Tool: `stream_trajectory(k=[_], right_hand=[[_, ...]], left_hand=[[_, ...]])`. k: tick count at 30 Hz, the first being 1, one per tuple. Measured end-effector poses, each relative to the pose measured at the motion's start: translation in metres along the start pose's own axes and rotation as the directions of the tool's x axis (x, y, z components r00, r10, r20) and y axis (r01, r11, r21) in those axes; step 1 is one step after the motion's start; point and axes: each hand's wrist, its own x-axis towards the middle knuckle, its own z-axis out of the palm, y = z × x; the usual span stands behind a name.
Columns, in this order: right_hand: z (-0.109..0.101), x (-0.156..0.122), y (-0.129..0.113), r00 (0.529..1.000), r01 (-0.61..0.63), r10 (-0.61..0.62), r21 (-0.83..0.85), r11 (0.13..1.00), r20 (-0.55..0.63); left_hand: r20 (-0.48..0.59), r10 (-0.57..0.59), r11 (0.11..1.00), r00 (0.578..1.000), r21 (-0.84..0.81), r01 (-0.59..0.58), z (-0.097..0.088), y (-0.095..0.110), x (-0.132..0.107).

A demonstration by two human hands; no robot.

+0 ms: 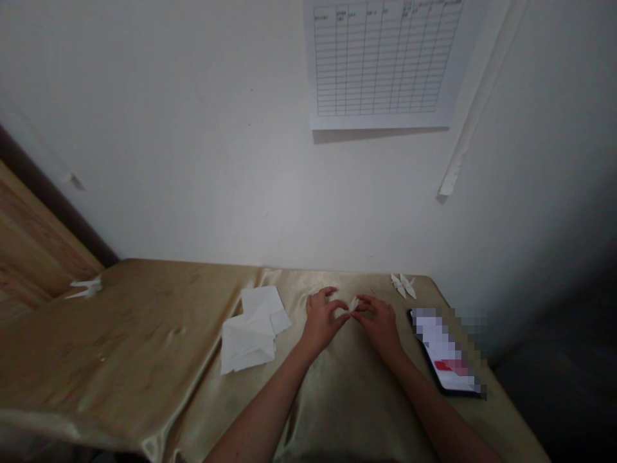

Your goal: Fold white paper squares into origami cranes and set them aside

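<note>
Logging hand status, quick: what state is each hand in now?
Left hand: closed, pinching the small folded white paper.
Right hand: closed, pinching the same paper from the other side.

Tablecloth (120,334): glossy, satiny. Folded piece (353,305), loose sheets (248,341): matt paper. Panel (29,238): grained wood.

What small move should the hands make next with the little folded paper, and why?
Probably steady the little folded paper with the left hand and lightly press one edge with the right hand: both hands pinch it, so one may hold while the other creases. Its folds are too small to read, so gentle pressure seems safer.
</note>
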Motion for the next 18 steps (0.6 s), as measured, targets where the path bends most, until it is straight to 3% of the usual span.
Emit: stream_trajectory(k=[3,18], right_hand=[[-0.0034,-0.0001,-0.0021,0.996,-0.013,0.010,0.023,1.000,0.088],[-0.0038,-0.0033,-0.0031,0.990,0.029,-0.024,-0.030,0.999,0.140]], left_hand=[[0.013,0.012,1.000,1.000,-0.009,-0.012,0.0006,-0.0010,0.0005],[0.068,-0.066,0.997,0.996,-0.033,0.068,-0.0015,-0.0015,0.0027]])
